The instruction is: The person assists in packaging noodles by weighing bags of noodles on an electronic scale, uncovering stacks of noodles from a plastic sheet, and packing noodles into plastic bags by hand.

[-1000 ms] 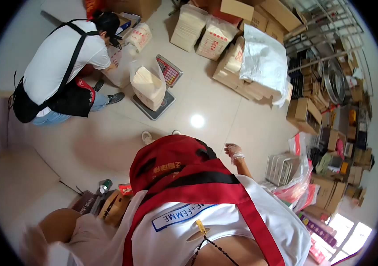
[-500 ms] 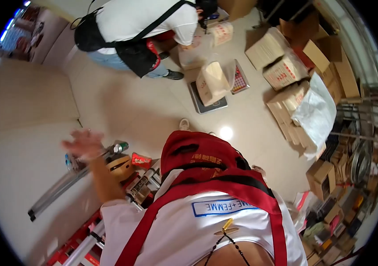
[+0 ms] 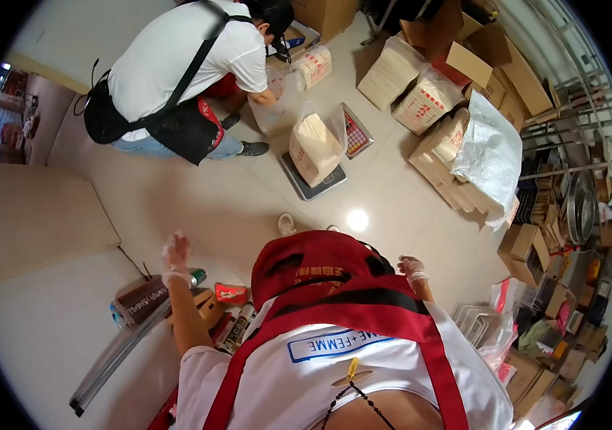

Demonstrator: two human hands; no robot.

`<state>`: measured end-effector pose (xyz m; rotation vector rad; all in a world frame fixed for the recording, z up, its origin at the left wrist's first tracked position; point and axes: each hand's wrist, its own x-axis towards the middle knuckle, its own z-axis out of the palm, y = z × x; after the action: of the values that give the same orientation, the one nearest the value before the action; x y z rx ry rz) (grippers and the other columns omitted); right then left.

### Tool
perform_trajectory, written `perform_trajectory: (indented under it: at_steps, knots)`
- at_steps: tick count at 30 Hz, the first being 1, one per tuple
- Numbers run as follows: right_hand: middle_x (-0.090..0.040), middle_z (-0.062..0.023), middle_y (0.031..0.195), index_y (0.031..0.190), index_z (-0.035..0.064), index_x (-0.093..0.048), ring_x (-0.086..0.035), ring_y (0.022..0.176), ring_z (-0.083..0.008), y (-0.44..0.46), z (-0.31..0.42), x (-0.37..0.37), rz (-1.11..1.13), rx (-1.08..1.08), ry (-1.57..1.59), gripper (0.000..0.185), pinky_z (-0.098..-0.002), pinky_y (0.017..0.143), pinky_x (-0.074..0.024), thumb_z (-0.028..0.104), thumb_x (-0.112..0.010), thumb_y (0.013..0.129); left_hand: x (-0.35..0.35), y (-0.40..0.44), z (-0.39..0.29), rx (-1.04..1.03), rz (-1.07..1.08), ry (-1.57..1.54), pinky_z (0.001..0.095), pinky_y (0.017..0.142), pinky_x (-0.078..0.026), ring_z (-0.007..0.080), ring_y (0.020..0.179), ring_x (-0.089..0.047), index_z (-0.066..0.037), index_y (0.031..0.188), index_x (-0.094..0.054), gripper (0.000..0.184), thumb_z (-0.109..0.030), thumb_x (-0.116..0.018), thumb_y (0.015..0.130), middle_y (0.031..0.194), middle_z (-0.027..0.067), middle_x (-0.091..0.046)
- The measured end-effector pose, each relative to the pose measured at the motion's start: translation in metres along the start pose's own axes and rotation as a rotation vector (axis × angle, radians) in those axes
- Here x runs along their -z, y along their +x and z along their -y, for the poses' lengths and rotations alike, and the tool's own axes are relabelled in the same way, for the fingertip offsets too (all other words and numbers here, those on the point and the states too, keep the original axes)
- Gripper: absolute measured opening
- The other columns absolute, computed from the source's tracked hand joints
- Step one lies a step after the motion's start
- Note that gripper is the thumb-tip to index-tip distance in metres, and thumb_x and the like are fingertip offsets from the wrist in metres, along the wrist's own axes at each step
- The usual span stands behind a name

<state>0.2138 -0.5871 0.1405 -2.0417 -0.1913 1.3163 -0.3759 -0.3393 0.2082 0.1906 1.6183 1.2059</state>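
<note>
Both of my hands are empty and wear clear plastic gloves. My left hand [image 3: 176, 256] is open with fingers extended, nearest to a green-capped can [image 3: 197, 277] and a dark red patterned bundle [image 3: 141, 301] by the wall. At my right side, my right hand [image 3: 413, 268] hangs open over the floor, fingers slightly bent. In front of me, a clear bag of cream-coloured stacked pieces [image 3: 314, 149] rests on a floor scale platform [image 3: 331, 185]. The scale's keypad [image 3: 357, 134] lies beside it.
A bent-over co-worker [image 3: 177, 61] reaches into another clear bag [image 3: 274, 107]. At right stand packed bags [image 3: 425, 102], cardboard boxes [image 3: 528, 64] and a white plastic sheet [image 3: 491, 158]. A metal pole [image 3: 116, 369] leans at left; shelving [image 3: 571, 136] lines the right.
My left hand has moved right and down, closer to my body, and is sharper. My right hand has come into view. The camera view has shifted; the co-worker stays bent over the bags.
</note>
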Motion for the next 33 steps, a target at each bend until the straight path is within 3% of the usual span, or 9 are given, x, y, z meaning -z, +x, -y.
perform_trajectory:
  at_steps: [7,9,16,18,19,21,22,24,33]
  knots:
    - [-0.055,-0.0072,0.072,0.090,-0.0013,-0.053,-0.051,0.060,-0.0130,-0.006,-0.020,-0.003,-0.040,-0.060,0.159,0.019,-0.0224,0.053,-0.0405,0.012,-0.044,0.079,0.021,0.079,0.174,0.523,0.629,0.357,0.0242,0.049,-0.042,0.0138,0.063,-0.056,-0.009,0.080,-0.052,0.015,-0.021,-0.055,0.072,0.076,0.0017,-0.058]
    - [-0.055,-0.0071,0.072,0.089,-0.0014,-0.052,-0.051,0.059,-0.0132,-0.005,-0.032,0.001,-0.049,-0.114,0.066,0.018,-0.0228,0.051,-0.0406,0.011,-0.044,0.080,0.026,0.086,0.214,-0.675,0.989,1.540,0.0279,0.060,-0.044,0.0178,0.076,-0.054,-0.007,0.082,-0.051,0.019,-0.017,-0.057,0.067,0.077,0.0016,-0.058]
    - [-0.055,-0.0069,0.074,0.090,-0.0017,-0.052,-0.051,0.059,-0.0138,0.000,-0.060,0.018,-0.048,-0.143,0.179,0.018,-0.0240,0.051,-0.0411,0.011,-0.044,0.079,0.015,0.072,0.207,-0.816,1.009,1.659,0.0313,0.072,-0.042,0.0206,0.088,-0.051,-0.008,0.091,-0.052,0.028,-0.016,-0.056,0.064,0.082,0.0019,-0.059]
    - [-0.055,-0.0071,0.074,0.090,-0.0017,-0.052,-0.051,0.059,-0.0138,-0.002,-0.050,0.018,-0.029,-0.152,0.201,0.019,-0.0241,0.052,-0.0412,0.011,-0.044,0.079,-0.032,0.022,0.165,0.484,0.403,0.900,0.0311,0.073,-0.042,0.0205,0.090,-0.051,-0.009,0.096,-0.052,0.032,-0.015,-0.056,0.065,0.086,0.0013,-0.059]
    - [-0.055,-0.0073,0.073,0.091,-0.0017,-0.052,-0.051,0.060,-0.0137,-0.007,-0.035,0.014,-0.040,-0.170,0.135,0.019,-0.0239,0.053,-0.0411,0.011,-0.044,0.079,-0.015,0.041,0.181,0.481,0.405,0.903,0.0311,0.073,-0.042,0.0205,0.090,-0.051,-0.009,0.096,-0.052,0.032,-0.015,-0.056,0.065,0.086,0.0013,-0.059]
    - [-0.055,-0.0075,0.073,0.091,-0.0017,-0.052,-0.051,0.060,-0.0135,-0.003,-0.023,0.008,-0.054,-0.187,0.074,0.020,-0.0238,0.053,-0.0411,0.011,-0.044,0.079,0.034,0.096,0.231,-1.069,1.170,1.576,0.0297,0.068,-0.044,0.0194,0.085,-0.053,-0.007,0.096,-0.052,0.031,-0.016,-0.054,0.067,0.086,0.0035,-0.059]
    - [-0.055,-0.0076,0.073,0.092,-0.0017,-0.052,-0.051,0.061,-0.0134,0.004,-0.024,0.005,-0.051,-0.180,0.087,0.020,-0.0235,0.054,-0.0409,0.012,-0.043,0.079,0.020,0.082,0.221,-1.070,1.176,1.579,0.0297,0.068,-0.044,0.0194,0.085,-0.053,-0.007,0.096,-0.052,0.031,-0.016,-0.054,0.067,0.086,0.0035,-0.059]
    - [-0.055,-0.0078,0.073,0.092,-0.0017,-0.052,-0.050,0.062,-0.0128,0.006,-0.017,0.002,-0.040,-0.169,0.080,0.021,-0.0227,0.056,-0.0404,0.012,-0.043,0.079,-0.016,0.038,0.197,-0.333,0.957,1.537,0.0289,0.066,-0.045,0.0185,0.080,-0.055,-0.006,0.096,-0.052,0.030,-0.021,-0.052,0.069,0.085,0.0066,-0.059]
    - [-0.055,-0.0090,0.071,0.094,-0.0028,-0.051,-0.051,0.060,-0.0141,0.001,-0.022,0.001,-0.015,-0.184,0.088,0.022,-0.0230,0.053,-0.0406,0.012,-0.045,0.079,-0.078,-0.044,0.142,0.421,0.513,0.971,0.0300,0.065,-0.044,0.0161,0.077,-0.056,-0.005,0.095,-0.052,0.030,-0.019,-0.053,0.068,0.085,0.0057,-0.059]
